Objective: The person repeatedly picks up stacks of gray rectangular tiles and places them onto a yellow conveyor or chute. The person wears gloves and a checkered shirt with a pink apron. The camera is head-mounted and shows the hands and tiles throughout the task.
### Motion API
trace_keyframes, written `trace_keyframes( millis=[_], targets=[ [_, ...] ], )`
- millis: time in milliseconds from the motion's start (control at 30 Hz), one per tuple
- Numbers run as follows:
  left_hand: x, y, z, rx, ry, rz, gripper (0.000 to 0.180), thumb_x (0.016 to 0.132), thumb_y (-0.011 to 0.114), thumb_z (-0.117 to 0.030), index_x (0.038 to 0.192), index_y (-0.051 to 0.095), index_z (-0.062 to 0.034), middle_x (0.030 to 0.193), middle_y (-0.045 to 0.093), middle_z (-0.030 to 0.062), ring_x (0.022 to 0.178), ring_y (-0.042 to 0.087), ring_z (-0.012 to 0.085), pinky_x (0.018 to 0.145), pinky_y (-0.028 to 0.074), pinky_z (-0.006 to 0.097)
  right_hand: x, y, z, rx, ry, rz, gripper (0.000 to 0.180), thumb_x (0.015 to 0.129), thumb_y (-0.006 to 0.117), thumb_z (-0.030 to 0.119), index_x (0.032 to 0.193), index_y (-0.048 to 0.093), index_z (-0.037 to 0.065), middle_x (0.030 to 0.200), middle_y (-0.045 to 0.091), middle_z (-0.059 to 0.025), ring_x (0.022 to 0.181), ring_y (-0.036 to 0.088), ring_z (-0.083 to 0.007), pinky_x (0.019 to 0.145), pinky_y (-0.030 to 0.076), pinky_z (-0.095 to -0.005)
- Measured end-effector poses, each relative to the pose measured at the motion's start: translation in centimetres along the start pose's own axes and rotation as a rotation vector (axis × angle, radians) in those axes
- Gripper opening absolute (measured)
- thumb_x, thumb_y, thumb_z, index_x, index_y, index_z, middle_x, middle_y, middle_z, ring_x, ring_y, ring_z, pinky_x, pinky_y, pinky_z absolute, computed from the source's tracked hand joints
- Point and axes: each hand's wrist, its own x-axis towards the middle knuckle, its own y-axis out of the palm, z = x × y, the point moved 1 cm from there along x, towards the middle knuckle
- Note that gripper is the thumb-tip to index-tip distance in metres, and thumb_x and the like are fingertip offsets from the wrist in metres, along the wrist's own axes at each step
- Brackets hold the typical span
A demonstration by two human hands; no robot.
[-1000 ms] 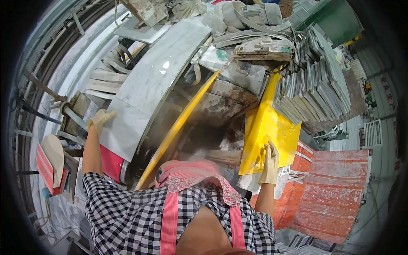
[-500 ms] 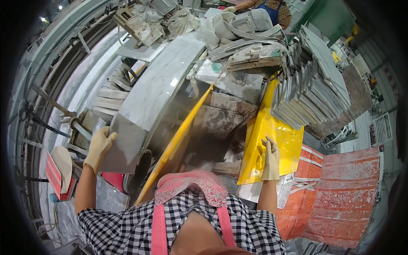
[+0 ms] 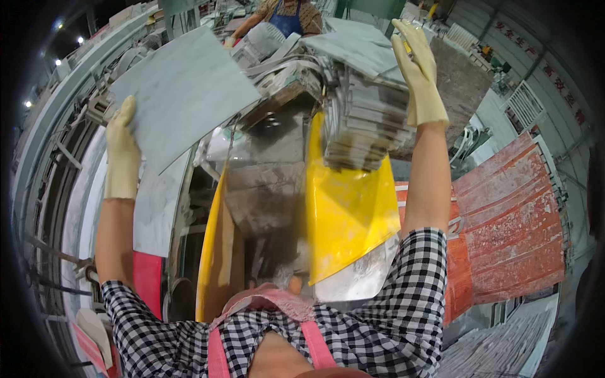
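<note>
My left hand (image 3: 123, 151), in a cream rubber glove, grips the left edge of a flat pale grey tile (image 3: 183, 94). The tile is lifted and tilted, and its far side is hidden. Below it lies another pale slab (image 3: 157, 214) on the bench at left. My right hand (image 3: 419, 75), gloved the same way, is raised with its fingers stretched out beside the right edge of a tile stack (image 3: 365, 113). Loose, skewed pale tiles (image 3: 359, 47) top this stack. Whether the right hand touches them I cannot tell.
Yellow panels (image 3: 350, 214) (image 3: 213, 252) flank a dark, dusty gap in front of me. Red-orange dusty sheeting (image 3: 507, 227) spreads at right. At the far side a person in a blue apron (image 3: 287, 22) stands behind cluttered machinery. More thin slabs (image 3: 498, 346) stand at lower right.
Both hands have moved up and away from me. The left now holds a tile raised over the bench; the right has gone from the yellow panel to the stack. The view has shifted right.
</note>
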Motion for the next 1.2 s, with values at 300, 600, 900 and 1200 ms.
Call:
trace_keyframes(
  millis=[300, 600, 900, 1200],
  targets=[
    [-2.1, 28.4, 4.6, -0.435, -0.420, 0.129, 0.043, 0.092, 0.070, -0.021, 0.125, 0.062, 0.0060, 0.115, 0.070, 0.0174, 0.096, 0.068, 0.0304, 0.083, 0.056, 0.044, -3.2, 0.2, -12.9, 0.076, 0.120, 0.492, 0.034, 0.098, 0.065, 0.024, 0.127, 0.067, 0.007, 0.128, 0.068, -0.0129, 0.120, 0.063, -0.0334, 0.099, 0.050, -0.0350],
    [0.5, 39.5, 9.6, 0.156, -0.154, 0.225, 0.026, 0.098, 0.061, -0.014, 0.118, 0.064, 0.0012, 0.119, 0.068, 0.0144, 0.103, 0.070, 0.0281, 0.084, 0.059, 0.041, -3.5, 0.5, -12.0, 0.008, 0.430, 0.244, 0.036, 0.101, 0.057, 0.035, 0.126, 0.066, 0.011, 0.115, 0.072, -0.0203, 0.111, 0.067, -0.0391, 0.093, 0.052, -0.0438],
    [-0.2, 35.9, 3.8, 0.542, -0.210, 0.872, 0.039, 0.101, 0.059, -0.041, 0.090, 0.066, -0.0041, 0.065, 0.062, 0.0073, 0.053, 0.062, 0.0186, 0.050, 0.047, 0.028, -3.6, 0.0, -8.4, -0.293, 0.340, 0.122, 0.035, 0.101, 0.053, 0.036, 0.097, 0.072, 0.007, 0.093, 0.072, -0.0212, 0.090, 0.068, -0.0433, 0.080, 0.054, -0.0516],
    [-1.0, 37.5, 2.4, 1.488, 0.478, 0.700, 0.056, 0.101, 0.050, -0.044, 0.092, 0.076, 0.0046, 0.090, 0.075, 0.0234, 0.080, 0.076, 0.0302, 0.082, 0.057, 0.041, -3.3, -1.9, -10.0, -0.172, 0.526, -0.112, 0.031, 0.099, 0.059, 0.033, 0.106, 0.072, 0.006, 0.102, 0.073, -0.0210, 0.097, 0.069, -0.0400, 0.087, 0.054, -0.0453]
  ],
)
